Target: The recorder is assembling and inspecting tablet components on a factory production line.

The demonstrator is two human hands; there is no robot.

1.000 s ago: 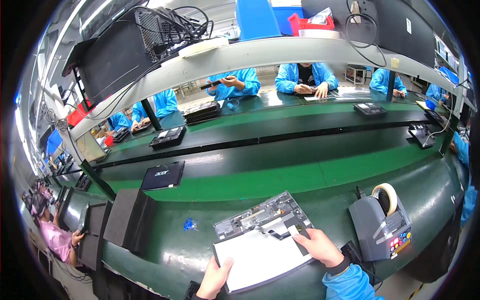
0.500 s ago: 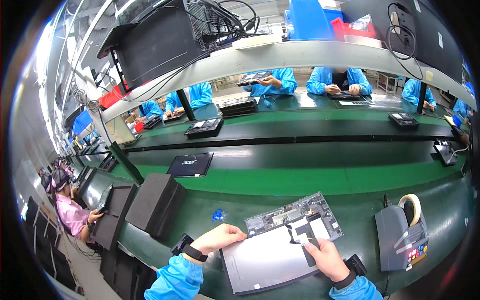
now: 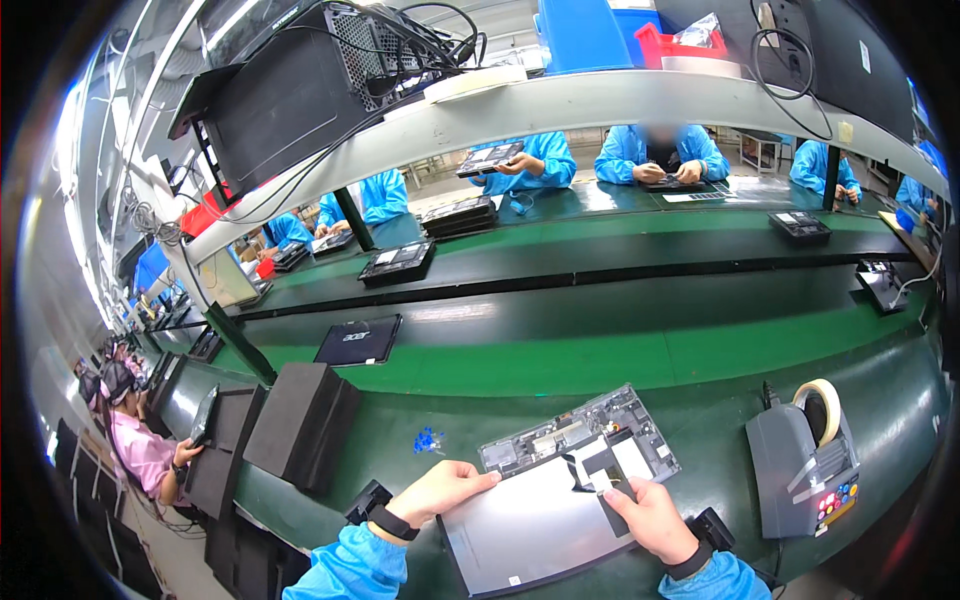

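Over on your far left there's a person in a pink top (image 3: 140, 445) holding a dark flat panel (image 3: 205, 415), and then you've got that chunky black block (image 3: 295, 425) standing on the green table (image 3: 715, 415). A bit further back there's a closed black laptop (image 3: 350, 347) lying flat, and nearer to you a little scatter of blue bits (image 3: 428, 440). Next is your left hand (image 3: 440, 490), thumb and fingers drawn together on the upper left edge of the silver panel (image 3: 535, 525); can't see what the lower fingers are doing. That panel is tilted right in front of you, its upper edge overlapping the near side of the opened laptop base (image 3: 560, 438), which has its insides showing. Your right hand (image 3: 655, 520) is closed on the panel's right end, thumb on top by the dark strip, fingers mostly hidden underneath. Well off to the right sits the grey tape dispenser (image 3: 785, 490) with its cream tape roll (image 3: 830, 420) up top and coloured buttons on the front.
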